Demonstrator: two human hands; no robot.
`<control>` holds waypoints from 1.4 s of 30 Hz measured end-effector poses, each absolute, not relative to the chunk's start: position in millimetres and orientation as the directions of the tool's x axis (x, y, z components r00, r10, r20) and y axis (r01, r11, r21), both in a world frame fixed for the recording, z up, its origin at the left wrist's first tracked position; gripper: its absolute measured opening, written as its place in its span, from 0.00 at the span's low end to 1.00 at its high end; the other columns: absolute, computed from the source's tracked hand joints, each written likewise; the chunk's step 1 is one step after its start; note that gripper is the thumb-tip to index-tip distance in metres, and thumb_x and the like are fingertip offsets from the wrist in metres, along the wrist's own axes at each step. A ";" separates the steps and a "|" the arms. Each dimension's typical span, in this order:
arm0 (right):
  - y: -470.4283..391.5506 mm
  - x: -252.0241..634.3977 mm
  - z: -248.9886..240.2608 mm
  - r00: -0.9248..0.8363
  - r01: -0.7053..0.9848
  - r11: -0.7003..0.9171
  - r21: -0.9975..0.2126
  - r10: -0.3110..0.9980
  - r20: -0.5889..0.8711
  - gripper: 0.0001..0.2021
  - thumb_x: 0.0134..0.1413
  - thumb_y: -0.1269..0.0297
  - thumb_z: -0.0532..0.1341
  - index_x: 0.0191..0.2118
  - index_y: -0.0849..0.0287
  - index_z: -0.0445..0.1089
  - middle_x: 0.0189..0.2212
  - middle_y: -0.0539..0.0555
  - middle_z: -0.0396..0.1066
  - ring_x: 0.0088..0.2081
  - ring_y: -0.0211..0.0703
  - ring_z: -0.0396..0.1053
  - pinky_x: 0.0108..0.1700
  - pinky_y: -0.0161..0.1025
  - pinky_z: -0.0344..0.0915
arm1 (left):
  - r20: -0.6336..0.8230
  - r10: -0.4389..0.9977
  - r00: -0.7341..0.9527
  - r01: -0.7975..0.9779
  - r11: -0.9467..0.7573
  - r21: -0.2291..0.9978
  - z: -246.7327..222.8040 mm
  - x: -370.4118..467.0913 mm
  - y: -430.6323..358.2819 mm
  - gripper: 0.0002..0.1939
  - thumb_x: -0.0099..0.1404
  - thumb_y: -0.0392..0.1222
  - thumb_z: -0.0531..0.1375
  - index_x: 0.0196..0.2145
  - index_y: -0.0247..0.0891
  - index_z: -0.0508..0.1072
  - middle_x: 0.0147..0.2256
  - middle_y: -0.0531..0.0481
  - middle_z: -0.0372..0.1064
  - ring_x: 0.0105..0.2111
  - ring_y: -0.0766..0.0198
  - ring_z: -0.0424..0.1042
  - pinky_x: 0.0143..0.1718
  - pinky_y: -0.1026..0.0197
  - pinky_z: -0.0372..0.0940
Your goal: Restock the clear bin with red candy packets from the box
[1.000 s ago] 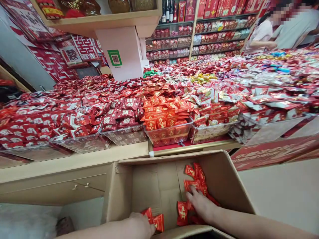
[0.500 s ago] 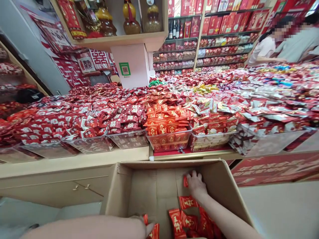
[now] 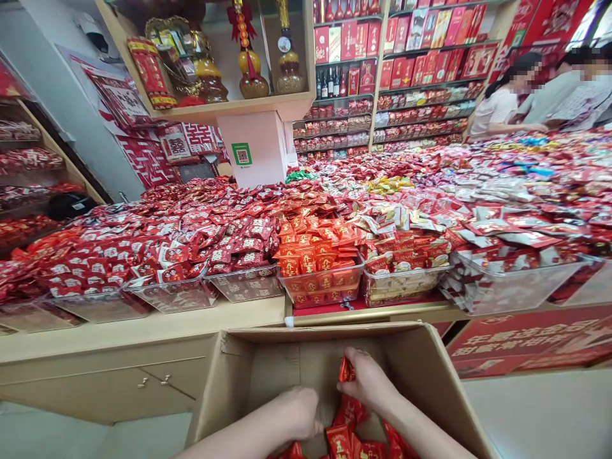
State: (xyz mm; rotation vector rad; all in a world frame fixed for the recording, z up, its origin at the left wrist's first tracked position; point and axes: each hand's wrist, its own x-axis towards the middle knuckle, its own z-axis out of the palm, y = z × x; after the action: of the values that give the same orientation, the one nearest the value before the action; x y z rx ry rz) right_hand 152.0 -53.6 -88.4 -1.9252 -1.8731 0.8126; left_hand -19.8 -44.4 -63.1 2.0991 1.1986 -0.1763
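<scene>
A cardboard box (image 3: 268,360) stands open in front of me, with several red wrapped candies (image 3: 340,441) lying in its near part. Inside it, my right hand (image 3: 367,382) pinches a red wrapped candy (image 3: 345,370) between thumb and fingers, held above the others. My left hand (image 3: 301,411) is in the box too, to the left of the right one and just above the pile. Its fingers are curled inward, and whatever they hold is hidden from view.
Beyond the box, a counter carries clear plastic bins (image 3: 320,287) heaped with wrapped sweets. A display cabinet (image 3: 229,115) overhangs on a white pillar (image 3: 258,143). Shelves (image 3: 377,89) of red boxes line the back wall. People (image 3: 507,102) stand at the far right.
My right hand has come back from the box's far right side, lifting a candy. My left hand has moved forward and up from the near left corner. The view has tilted upward slightly.
</scene>
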 end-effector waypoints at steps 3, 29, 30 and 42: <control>-64.6 158.0 -60.9 -0.050 0.559 -0.081 -0.825 0.990 -0.131 0.15 0.36 0.61 0.64 0.25 0.58 0.56 0.20 0.46 0.62 0.24 0.36 0.60 0.25 0.32 0.56 | -0.414 0.688 0.596 0.762 -0.320 0.563 -24.3 -10.8 -37.2 0.25 0.43 0.51 0.62 0.40 0.40 0.69 0.35 0.46 0.70 0.34 0.52 0.69 0.31 0.54 0.62; -51.6 178.5 -97.6 -0.111 0.906 -0.140 -0.399 0.831 -0.545 0.18 0.34 0.79 0.60 0.38 0.66 0.69 0.37 0.64 0.70 0.40 0.54 0.67 0.38 0.42 0.60 | -0.197 0.765 0.613 0.072 0.194 0.978 23.0 6.4 -11.5 0.16 0.54 0.43 0.61 0.39 0.33 0.69 0.35 0.45 0.72 0.35 0.62 0.70 0.39 0.59 0.63; -53.1 173.2 -107.6 -0.079 0.921 -0.146 -0.362 0.838 -0.539 0.21 0.33 0.80 0.60 0.41 0.67 0.68 0.40 0.66 0.69 0.43 0.57 0.66 0.40 0.44 0.60 | -0.212 0.766 0.607 0.064 0.220 0.974 24.1 6.5 -12.9 0.16 0.53 0.43 0.61 0.38 0.32 0.69 0.34 0.45 0.72 0.34 0.62 0.71 0.38 0.59 0.64; -57.6 191.5 -124.4 -0.019 0.874 -0.231 -0.428 0.863 -0.505 0.06 0.40 0.75 0.56 0.27 0.61 0.68 0.27 0.56 0.71 0.33 0.48 0.68 0.32 0.38 0.58 | -0.258 0.806 0.533 -0.188 0.410 0.892 34.2 -3.5 -16.3 0.10 0.55 0.38 0.59 0.35 0.34 0.65 0.31 0.47 0.73 0.29 0.60 0.74 0.31 0.61 0.67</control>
State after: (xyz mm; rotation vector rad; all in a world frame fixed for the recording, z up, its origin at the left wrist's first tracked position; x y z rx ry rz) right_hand 191.5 -57.6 -124.4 -2.2110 -1.9569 1.1163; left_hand -3.5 -16.3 34.2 0.9441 0.7752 0.7108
